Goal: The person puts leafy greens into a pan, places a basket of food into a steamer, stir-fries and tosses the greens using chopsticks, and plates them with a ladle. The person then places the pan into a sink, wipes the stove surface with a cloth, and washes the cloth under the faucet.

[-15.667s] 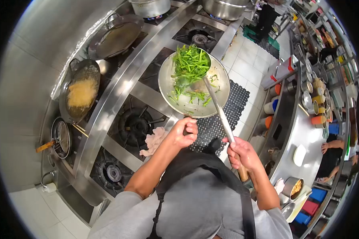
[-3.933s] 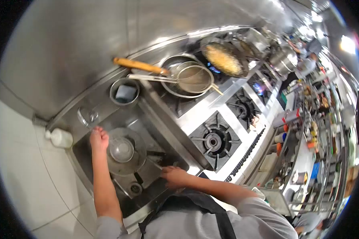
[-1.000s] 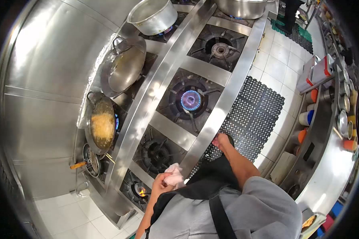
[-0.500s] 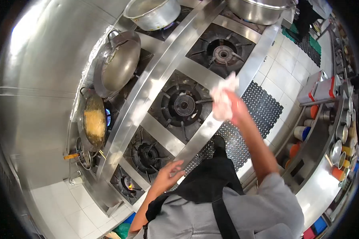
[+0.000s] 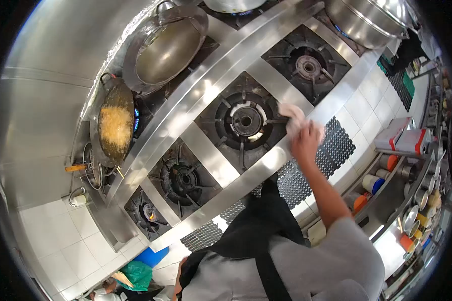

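Note:
My right hand (image 5: 307, 141) is closed on a pinkish cloth (image 5: 295, 119) at the front edge of the steel stove (image 5: 273, 160). The cloth hangs beyond my fingers, beside the middle burner (image 5: 246, 121), which shows no flame. My left hand is out of view; only a bit of that arm shows at my side. To the left, a dark wok (image 5: 116, 123) holds bubbling oil with golden food over a blue flame. A larger wok (image 5: 168, 50) with liquid sits behind it.
A steel pot (image 5: 369, 22) stands at the upper right. On the left lies a strainer with a wooden handle (image 5: 76, 167). A black rubber mat (image 5: 314, 168) covers floor beside the stove. Shelves with containers (image 5: 372, 183) line the right. At the bottom left is a green bag (image 5: 137, 275).
The cloth went from my left hand to my right, then along the stove's front edge. The middle burner's flame went out. My left hand has dropped out of view.

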Action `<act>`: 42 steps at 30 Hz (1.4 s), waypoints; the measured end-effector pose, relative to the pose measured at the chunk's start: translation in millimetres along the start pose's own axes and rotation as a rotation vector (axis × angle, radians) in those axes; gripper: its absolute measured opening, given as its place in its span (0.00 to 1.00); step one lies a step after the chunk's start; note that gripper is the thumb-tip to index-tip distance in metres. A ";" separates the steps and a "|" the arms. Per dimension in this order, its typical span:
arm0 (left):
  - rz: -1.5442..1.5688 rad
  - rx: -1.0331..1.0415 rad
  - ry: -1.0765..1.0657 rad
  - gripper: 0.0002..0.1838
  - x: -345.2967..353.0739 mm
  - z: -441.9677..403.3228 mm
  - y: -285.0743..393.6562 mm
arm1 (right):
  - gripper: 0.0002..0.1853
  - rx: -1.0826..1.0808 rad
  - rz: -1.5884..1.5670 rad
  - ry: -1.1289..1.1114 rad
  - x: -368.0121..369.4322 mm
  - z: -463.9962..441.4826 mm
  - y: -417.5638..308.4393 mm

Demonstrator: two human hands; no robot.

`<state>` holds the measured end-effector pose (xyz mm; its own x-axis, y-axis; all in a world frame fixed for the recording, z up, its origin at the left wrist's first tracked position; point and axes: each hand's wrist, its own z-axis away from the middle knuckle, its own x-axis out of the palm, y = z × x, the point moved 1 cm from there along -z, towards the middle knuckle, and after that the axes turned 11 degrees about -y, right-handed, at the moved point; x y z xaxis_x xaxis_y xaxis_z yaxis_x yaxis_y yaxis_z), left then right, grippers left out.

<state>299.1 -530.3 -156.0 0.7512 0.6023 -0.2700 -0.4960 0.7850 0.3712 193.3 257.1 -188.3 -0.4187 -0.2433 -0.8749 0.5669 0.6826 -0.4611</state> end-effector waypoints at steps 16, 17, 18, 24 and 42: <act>0.634 0.120 0.081 0.21 59.6 -1.1 38.4 | 0.08 -0.709 -0.797 -0.761 -25.6 -70.1 -204.0; 0.680 0.112 0.109 0.21 64.5 4.8 29.5 | 0.12 -0.589 -0.731 -0.609 -32.0 -112.8 -190.4; 0.663 -0.011 0.161 0.23 71.0 12.5 14.2 | 0.14 -0.401 -0.568 -0.488 -47.2 -146.9 -187.3; 0.666 -0.261 0.250 0.23 130.4 83.4 -7.7 | 0.21 -0.269 0.319 -0.133 101.8 -285.5 -125.0; 0.749 -0.023 0.333 0.23 113.7 78.0 33.1 | 0.10 -1.104 -0.441 -0.183 134.3 -97.9 -408.6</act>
<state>402.1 -447.1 -105.2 0.0507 0.9767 -0.2087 -0.8266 0.1583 0.5401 -164.0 12.9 -102.9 -0.2660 -0.6378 -0.7228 -0.5504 0.7161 -0.4293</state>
